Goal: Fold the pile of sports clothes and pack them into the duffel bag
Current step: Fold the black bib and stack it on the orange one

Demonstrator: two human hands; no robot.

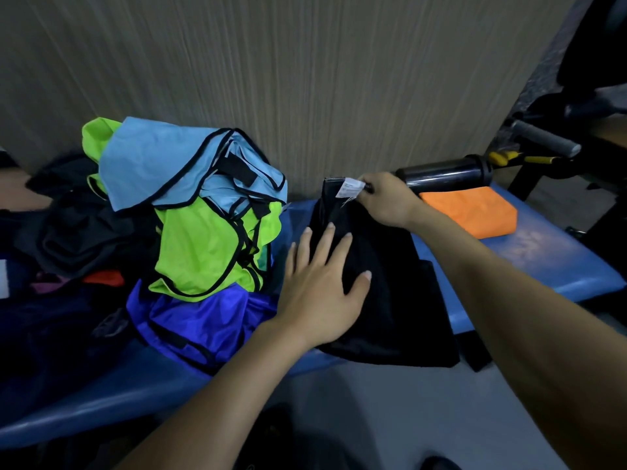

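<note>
A black garment (400,283) lies spread on the blue bench (543,259). My left hand (325,286) presses flat on it, fingers apart. My right hand (386,201) pinches the garment's far edge beside its white label (351,188). To the left stands a pile of bibs: light blue (169,167) on top, neon green (207,252) under it, royal blue (200,320) at the bottom. A dark navy duffel bag (44,330) lies at the far left, in shadow, with dark clothes (78,228) heaped behind it.
A folded orange cloth (475,212) lies on the bench to the right. Behind it rests a black ball pump (444,174) with a yellow-and-black rod. A wood-grain wall closes the back. Dark gym equipment (543,140) stands at the far right. Grey floor lies in front of the bench.
</note>
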